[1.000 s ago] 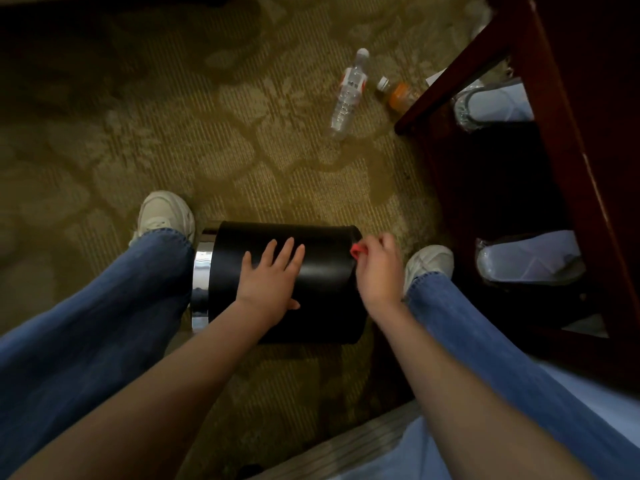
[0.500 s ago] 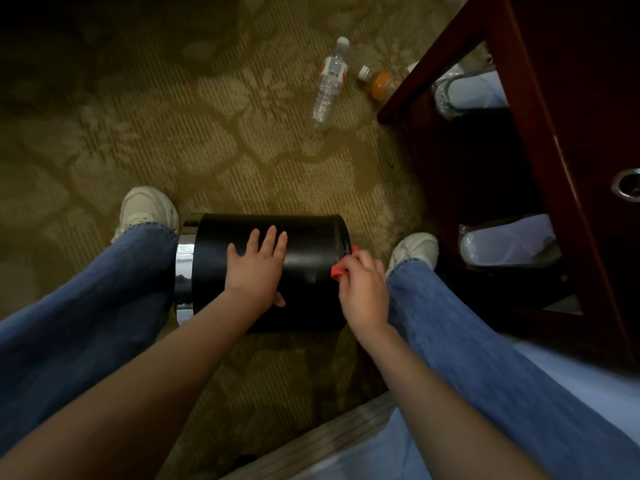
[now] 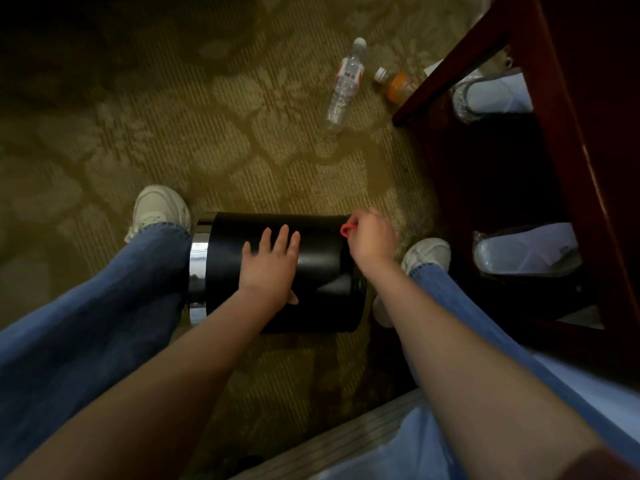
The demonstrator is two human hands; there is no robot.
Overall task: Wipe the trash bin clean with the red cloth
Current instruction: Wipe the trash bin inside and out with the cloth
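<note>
A patterned carpet (image 3: pixel 173 133) covers the floor, with a dark wooden cabinet (image 3: pixel 571 150) at the right. Between the person's jeans-clad legs, a black trash bin (image 3: pixel 322 258) with a shiny metal band lies on its side on the carpet. The left hand (image 3: pixel 270 268) rests flat on the bin with fingers spread, the right hand (image 3: pixel 372 237) curls round a red cloth (image 3: pixel 346 228) at the bin's right end, and two bottles (image 3: pixel 344 88) lie further off near the cabinet.
</note>
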